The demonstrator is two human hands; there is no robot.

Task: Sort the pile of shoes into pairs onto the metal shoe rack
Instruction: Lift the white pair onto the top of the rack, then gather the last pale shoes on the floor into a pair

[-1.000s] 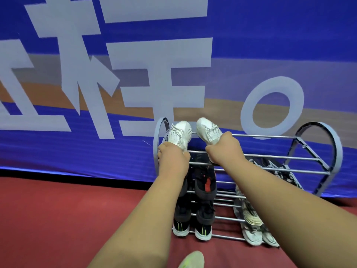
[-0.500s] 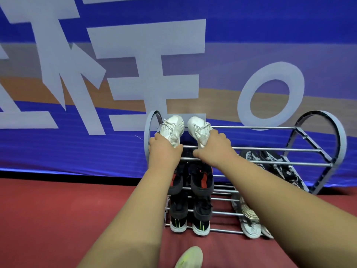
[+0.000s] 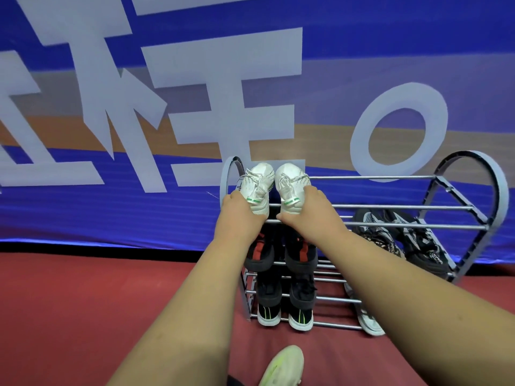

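Your left hand (image 3: pixel 238 215) is closed around the heel of the left white sneaker (image 3: pixel 255 188), which rests toe-up on the top tier at the left end of the metal shoe rack (image 3: pixel 390 207). Just beside it, touching, your right hand (image 3: pixel 312 211) is clamped on the right white sneaker (image 3: pixel 291 186). Below them sit black shoes with red tongues (image 3: pixel 299 253) and black shoes with green stripes (image 3: pixel 299 316). Farther right, dark patterned sneakers (image 3: pixel 412 240) lie on a middle tier.
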